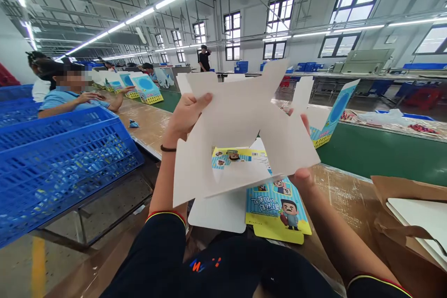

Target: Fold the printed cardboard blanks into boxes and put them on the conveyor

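I'm gripping the die-cut card (240, 125) mid-frame, fingers and thumbs closed on both sides: left hand (186, 114) on its left edge, right hand (301, 178) on its right. Printed flat (277, 209) lies below on the table (344, 191); blue crate (59, 167) lower left.

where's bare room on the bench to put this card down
Bare bench lies between the printed sheets and the brown paper, and between the blue crate and your left forearm. Crowded under the white card in your left hand and right hand.
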Available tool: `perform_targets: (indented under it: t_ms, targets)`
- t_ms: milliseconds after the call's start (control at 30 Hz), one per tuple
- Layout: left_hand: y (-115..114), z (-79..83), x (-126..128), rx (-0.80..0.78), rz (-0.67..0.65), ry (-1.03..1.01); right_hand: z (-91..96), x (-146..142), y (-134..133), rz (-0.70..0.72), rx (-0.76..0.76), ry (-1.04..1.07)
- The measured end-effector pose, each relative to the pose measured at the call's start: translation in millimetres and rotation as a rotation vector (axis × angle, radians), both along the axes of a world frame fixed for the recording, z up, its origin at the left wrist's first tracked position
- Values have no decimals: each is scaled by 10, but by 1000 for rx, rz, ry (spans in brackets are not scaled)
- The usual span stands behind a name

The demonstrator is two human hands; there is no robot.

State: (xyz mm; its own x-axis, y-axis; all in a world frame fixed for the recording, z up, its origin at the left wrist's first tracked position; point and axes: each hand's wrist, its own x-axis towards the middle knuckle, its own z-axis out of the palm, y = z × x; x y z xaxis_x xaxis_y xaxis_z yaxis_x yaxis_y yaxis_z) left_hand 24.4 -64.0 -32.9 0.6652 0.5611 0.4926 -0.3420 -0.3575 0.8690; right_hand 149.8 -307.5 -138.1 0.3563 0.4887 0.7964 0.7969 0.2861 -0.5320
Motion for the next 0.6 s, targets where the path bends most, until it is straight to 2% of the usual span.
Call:
perform_targets:
  t_ms: [100,167,267,367,467,533,600]
  targets:
    - [-108,-85,-62,10,-52,9,17,-79,21,19,89,-48]
    - [-118,-146,-36,-19,-105,20,-18,-73,15,64,93,-116]
    - [-8,-245,90,-61,-154,68,-91,6,-33,130,52,-116]
    - [151,-404,251,-78,-198,132,-100,65,-64,131,41,-25]
    - [189,-664,377,-143,-231,102,-66,69,-13,122,244,139]
    - [120,-854,426,-216,-247,-55,-52,72,47,126,410,217]
    - [16,-1001,449,-233,-291,-220,-52,90,95,131,502,245]
